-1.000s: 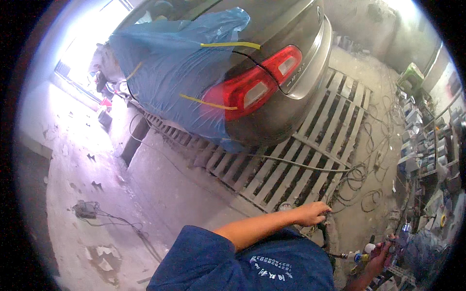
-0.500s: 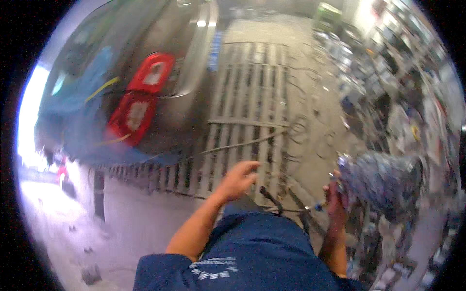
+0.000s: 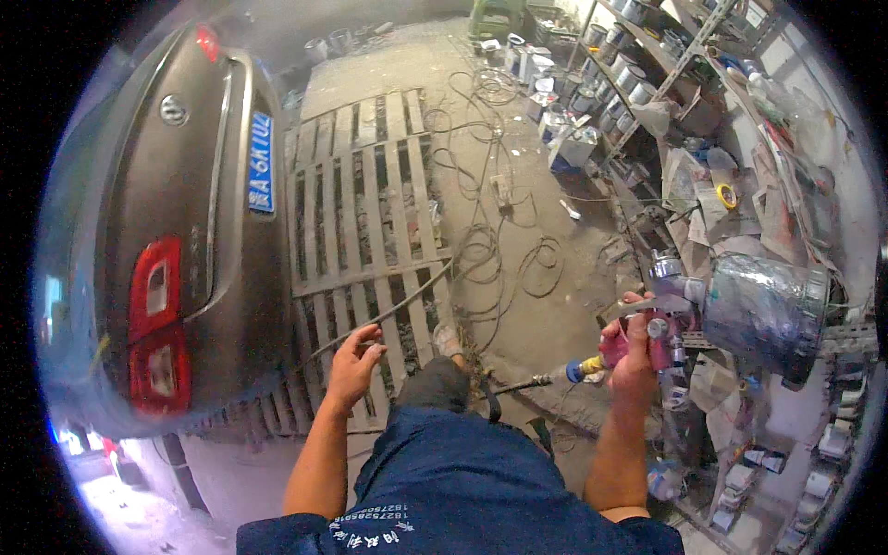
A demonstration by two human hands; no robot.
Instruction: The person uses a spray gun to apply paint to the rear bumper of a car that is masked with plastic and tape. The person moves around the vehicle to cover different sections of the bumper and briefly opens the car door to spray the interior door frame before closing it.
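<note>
My right hand (image 3: 631,356) is wrapped around the handle of a pink-and-silver spray gun (image 3: 660,350). A large dark cup (image 3: 763,310), wrapped in shiny film, sits at the gun's right. From the handle, a blue-and-yellow coupling (image 3: 585,369) leads to an air hose (image 3: 523,384) that runs back toward my body. My left hand (image 3: 354,365) is empty, its fingers loosely bent and apart, held over a slatted floor grate (image 3: 372,199). Behind the left hand, another thin hose (image 3: 407,301) crosses the grate.
A brown car (image 3: 208,305) with red taillights stands at left, partly under bluish sheeting (image 3: 69,305). Loops of hose (image 3: 481,250) lie on the dusty floor. Shelves (image 3: 638,83) with several cans line the right, beside crumpled paper and a yellow tape roll (image 3: 726,195).
My view has turned right and steadied, so the car sits farther left. My right hand still grips the spray gun. The left hand stays empty, now nearer the car in view.
</note>
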